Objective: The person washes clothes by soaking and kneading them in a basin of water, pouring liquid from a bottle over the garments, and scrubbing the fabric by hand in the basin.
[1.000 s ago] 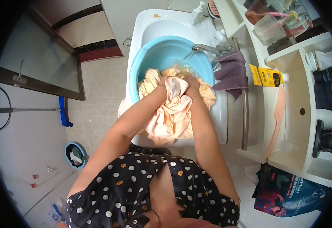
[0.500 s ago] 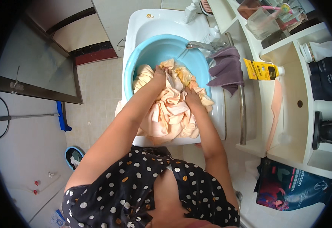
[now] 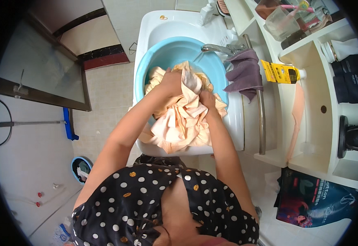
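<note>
A large peach-coloured cloth (image 3: 181,127) lies bunched in a light blue basin (image 3: 166,51) and spills over its near rim onto the white sink (image 3: 150,26). My left hand (image 3: 171,85) is closed on the cloth at the middle of the basin, its fingertips partly hidden by the folds. To its right, my right hand (image 3: 207,99) grips another fold, with its fingers curled down into the fabric. Between the two hands a flap of the cloth stands raised. Water runs from the chrome faucet (image 3: 218,49) into the basin's far right side.
A purple towel (image 3: 244,74) hangs over a metal rail right of the sink. White shelves (image 3: 310,123) on the right hold a yellow tube (image 3: 281,72), cups and a toothbrush. A soap bottle (image 3: 206,14) stands at the back. On the left floor is a small blue bucket (image 3: 81,169).
My left hand has turned and pulled cloth up toward the middle, raising a flap between the hands. My right hand has shifted slightly, and the bunched cloth has changed shape.
</note>
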Demonstrator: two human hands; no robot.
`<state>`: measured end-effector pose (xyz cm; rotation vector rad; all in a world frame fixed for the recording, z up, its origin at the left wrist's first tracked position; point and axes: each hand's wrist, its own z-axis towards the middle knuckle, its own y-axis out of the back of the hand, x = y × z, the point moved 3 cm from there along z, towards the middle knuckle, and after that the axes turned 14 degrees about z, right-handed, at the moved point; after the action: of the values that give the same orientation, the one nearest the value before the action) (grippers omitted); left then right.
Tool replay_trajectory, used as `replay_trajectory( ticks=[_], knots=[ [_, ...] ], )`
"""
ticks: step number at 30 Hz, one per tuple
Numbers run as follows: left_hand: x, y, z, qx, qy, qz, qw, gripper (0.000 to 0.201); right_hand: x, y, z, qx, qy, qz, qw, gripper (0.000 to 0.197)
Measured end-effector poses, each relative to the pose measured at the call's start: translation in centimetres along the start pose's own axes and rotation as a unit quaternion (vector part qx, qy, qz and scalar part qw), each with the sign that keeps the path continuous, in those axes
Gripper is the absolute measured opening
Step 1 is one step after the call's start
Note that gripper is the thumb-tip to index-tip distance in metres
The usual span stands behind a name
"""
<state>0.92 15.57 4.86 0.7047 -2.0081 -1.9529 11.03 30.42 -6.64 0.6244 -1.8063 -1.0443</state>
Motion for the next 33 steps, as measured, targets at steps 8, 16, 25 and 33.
replay_trajectory(
  ticks=[8, 16, 25, 33],
  knots=[
    [-6.1, 3.1, -14.1, -0.098, -0.064, 0.058, 0.991, 0.088, 9.2, 8.9, 2.4, -0.072, 0.058, 0.315, 0.944, 0.036],
    [-4.5, -0.1, -10.8, -0.128, -0.037, 0.050, 0.990, 0.033, 10.9, 4.4, -0.7, 0.038, -0.085, 0.187, 0.978, 0.051],
    [-5.1, -2.3, -6.6, 0.133, -0.084, 0.192, 0.969, 0.052, 5.4, 0.8, -0.5, 0.044, -0.023, 0.004, 0.999, 0.044],
    [-4.6, -1.9, -7.1, 0.142, -0.093, 0.195, 0.966, 0.042, 4.4, 4.9, -11.6, -0.023, 0.037, 0.135, 0.990, 0.083]
  ],
)
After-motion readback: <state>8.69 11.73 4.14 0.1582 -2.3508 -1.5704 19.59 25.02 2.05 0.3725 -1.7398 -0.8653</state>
